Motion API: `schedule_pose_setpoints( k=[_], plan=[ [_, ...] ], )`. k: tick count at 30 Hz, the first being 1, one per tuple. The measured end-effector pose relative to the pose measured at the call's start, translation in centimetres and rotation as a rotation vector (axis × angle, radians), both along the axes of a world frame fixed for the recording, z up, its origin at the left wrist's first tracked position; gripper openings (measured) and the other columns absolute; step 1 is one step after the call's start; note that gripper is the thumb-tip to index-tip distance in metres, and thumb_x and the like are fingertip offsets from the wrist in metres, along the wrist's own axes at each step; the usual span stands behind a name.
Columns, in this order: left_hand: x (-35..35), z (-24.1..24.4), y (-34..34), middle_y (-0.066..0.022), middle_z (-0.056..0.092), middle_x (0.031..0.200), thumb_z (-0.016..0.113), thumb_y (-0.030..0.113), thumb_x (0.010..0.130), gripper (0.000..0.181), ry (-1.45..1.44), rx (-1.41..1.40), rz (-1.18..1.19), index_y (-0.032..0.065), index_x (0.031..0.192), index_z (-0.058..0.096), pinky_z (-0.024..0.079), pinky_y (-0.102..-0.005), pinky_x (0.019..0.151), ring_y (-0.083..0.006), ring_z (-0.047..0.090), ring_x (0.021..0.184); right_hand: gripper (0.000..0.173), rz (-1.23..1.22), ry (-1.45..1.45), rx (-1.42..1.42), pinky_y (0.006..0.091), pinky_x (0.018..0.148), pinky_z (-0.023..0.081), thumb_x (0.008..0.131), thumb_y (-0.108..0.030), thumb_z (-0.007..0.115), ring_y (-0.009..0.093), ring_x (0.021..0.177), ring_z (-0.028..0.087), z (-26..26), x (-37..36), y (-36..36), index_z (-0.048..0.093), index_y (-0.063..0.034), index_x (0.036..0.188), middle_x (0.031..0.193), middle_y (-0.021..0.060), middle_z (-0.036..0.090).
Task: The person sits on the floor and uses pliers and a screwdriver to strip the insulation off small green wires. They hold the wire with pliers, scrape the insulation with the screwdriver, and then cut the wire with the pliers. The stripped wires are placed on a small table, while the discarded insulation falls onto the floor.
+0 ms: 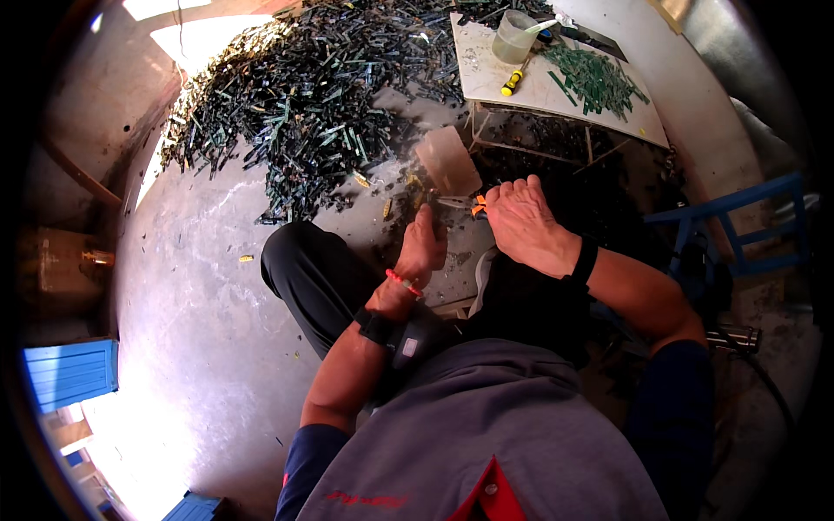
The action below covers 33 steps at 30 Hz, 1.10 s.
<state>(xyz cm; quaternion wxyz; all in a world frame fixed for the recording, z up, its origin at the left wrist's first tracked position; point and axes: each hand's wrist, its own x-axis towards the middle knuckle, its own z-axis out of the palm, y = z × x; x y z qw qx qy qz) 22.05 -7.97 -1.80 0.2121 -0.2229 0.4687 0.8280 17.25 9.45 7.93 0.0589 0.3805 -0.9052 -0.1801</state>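
Observation:
My right hand (526,225) is closed around the orange-and-black handles of a hand tool, likely pliers (479,207). Its metal jaws point left, towards my left hand (422,241). That hand is raised with its thumb up and fingers curled, close to a small yellowish piece (419,197); blur hides whether the fingers grip it. Just beyond both hands, a translucent plastic container (448,161) rests tilted near the floor. A large heap of dark green and black strips (326,98) spreads over the floor ahead.
A low white-topped table (495,84) at the upper right bears a cloudy plastic cup (513,39), a yellow-and-black screwdriver (513,83) and a pile of green strips (596,78). A blue metal frame (730,221) stands at my right. Small yellow pieces (245,258) lie on the floor.

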Motion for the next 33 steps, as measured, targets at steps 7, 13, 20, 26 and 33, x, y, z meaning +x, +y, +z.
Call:
schedule_pose_setpoints(
  k=[7, 13, 20, 26, 33],
  plan=[
    [-0.1, -0.1, 0.5, 0.0033, 0.032, 0.048, 0.033, 0.054, 0.095, 0.050, 0.061, -0.179, 0.046, 0.0125, 0.069, 0.042, 0.018, -0.0261, 0.035, -0.0102, 0.024, 0.036, 0.019, -0.151, -0.323, -0.118, 0.0414, 0.070, 0.050, 0.074, -0.006, 0.054, 0.031, 0.079, 0.061, 1.5, 0.3, -0.6, 0.054, 0.0040, 0.090, 0.084, 0.0200, 0.060],
    [0.2, 0.2, 0.9, 0.0011, 0.035, 0.047, 0.033, 0.053, 0.095, 0.051, 0.238, -0.411, 0.057, 0.0111, 0.068, 0.044, 0.021, -0.0284, 0.036, -0.0123, 0.029, 0.036, 0.021, -0.193, -0.410, -0.181, 0.0429, 0.073, 0.050, 0.074, -0.007, 0.053, 0.037, 0.079, 0.063, 1.0, -0.1, -0.3, 0.055, 0.0056, 0.091, 0.081, 0.0234, 0.062],
    [0.7, 1.2, 0.3, 0.0020, 0.035, 0.049, 0.033, 0.051, 0.096, 0.048, -0.003, -0.154, -0.016, 0.0114, 0.070, 0.044, 0.020, -0.0271, 0.036, -0.0109, 0.028, 0.037, 0.023, -0.309, -0.681, -0.175, 0.0437, 0.074, 0.049, 0.077, -0.013, 0.054, 0.037, 0.085, 0.063, 1.7, -0.8, 0.7, 0.058, 0.0038, 0.092, 0.083, 0.0216, 0.064],
    [2.1, 0.4, -1.7, 0.0031, 0.035, 0.053, 0.034, 0.050, 0.097, 0.048, 0.244, -0.278, -0.228, 0.0110, 0.071, 0.044, 0.021, -0.0253, 0.039, -0.0084, 0.029, 0.041, 0.016, -0.420, -1.114, -0.229, 0.0405, 0.065, 0.046, 0.074, -0.013, 0.051, 0.031, 0.072, 0.060, 1.9, -1.6, 2.3, 0.056, 0.0003, 0.082, 0.071, 0.0157, 0.058],
    [2.7, 3.5, -1.3, 0.0064, 0.027, 0.053, 0.032, 0.053, 0.097, 0.049, -0.102, 0.062, -0.287, 0.0134, 0.070, 0.042, 0.017, -0.0223, 0.039, -0.0057, 0.023, 0.042, 0.007, -0.697, -1.536, -0.378, 0.0252, 0.040, 0.029, 0.073, -0.010, 0.050, 0.009, 0.046, 0.036, 1.3, -0.5, 4.2, 0.048, -0.0056, 0.079, 0.058, -0.0002, 0.040]
  ],
)
